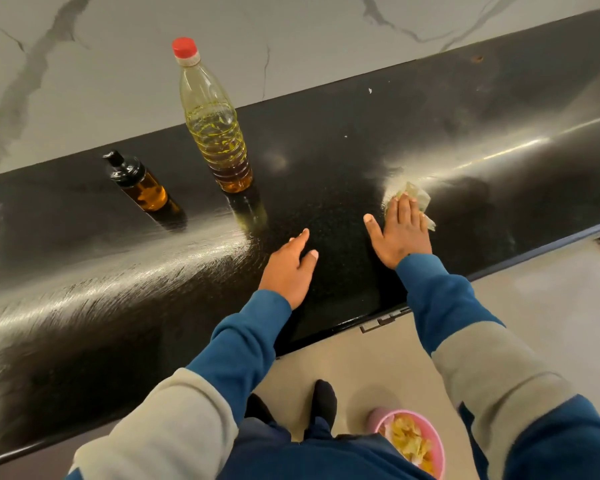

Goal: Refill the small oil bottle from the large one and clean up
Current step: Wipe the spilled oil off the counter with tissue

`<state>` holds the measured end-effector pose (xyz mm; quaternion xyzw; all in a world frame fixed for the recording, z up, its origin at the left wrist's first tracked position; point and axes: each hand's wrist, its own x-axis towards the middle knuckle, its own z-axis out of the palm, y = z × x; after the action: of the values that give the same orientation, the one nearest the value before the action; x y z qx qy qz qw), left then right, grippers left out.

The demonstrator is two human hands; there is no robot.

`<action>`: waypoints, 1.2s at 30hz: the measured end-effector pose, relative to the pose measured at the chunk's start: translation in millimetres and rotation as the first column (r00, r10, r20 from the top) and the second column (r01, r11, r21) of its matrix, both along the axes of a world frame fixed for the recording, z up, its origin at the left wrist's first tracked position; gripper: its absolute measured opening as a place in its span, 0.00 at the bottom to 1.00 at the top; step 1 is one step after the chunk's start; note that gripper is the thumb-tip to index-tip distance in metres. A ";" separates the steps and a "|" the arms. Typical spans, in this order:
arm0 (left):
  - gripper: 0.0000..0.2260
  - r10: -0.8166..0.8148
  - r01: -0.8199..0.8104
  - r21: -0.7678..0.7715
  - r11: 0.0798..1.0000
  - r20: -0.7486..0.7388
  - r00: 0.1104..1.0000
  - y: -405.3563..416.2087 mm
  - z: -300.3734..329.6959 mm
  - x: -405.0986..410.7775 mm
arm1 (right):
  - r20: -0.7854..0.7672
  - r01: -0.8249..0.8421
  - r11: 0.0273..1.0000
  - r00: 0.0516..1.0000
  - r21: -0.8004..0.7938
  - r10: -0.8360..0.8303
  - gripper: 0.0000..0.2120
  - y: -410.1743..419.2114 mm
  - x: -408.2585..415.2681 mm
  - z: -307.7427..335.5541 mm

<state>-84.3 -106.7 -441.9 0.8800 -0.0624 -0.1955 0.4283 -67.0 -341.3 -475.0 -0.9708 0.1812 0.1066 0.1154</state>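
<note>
Head view, counter: a glossy black stone countertop point(326, 161) runs from lower left to upper right, with a grey-veined marble wall point(84, 64) behind it.
Small bottle: a short amber glass oil bottle with a black pour cap point(137, 181) stands upright at left of centre, capped and partly filled with dark oil.
Large bottle: a tall clear plastic oil bottle with a red screw cap point(212, 123) stands upright just right of the small one and apart from it, roughly half full of yellow oil.
Left hand: the left hand point(289, 268) lies flat on the counter at mid frame, fingers relaxed and spread, holding nothing.
Right hand: the right hand point(400, 233) presses a crumpled pale paper towel point(417, 199) onto the counter with straight fingers, right of centre.
Sleeves: blue and grey sleeves point(465, 327) cover both arms.
Floor: a pink plastic bin point(409, 441) holding crumpled yellowish paper sits at the bottom right of centre, beside dark-socked feet point(324, 401).
</note>
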 end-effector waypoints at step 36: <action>0.22 0.439 -0.419 -0.161 0.893 0.119 0.890 56.4 7.0 -35.4 | -0.039 -0.812 0.582 0.583 -0.033 0.811 0.37 227.6 -73.4 4.9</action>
<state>-119.7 -50.3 -434.9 0.8542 0.0887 -0.0237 0.5117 -140.3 -113.7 -470.1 -0.9478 -0.2782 0.1527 0.0296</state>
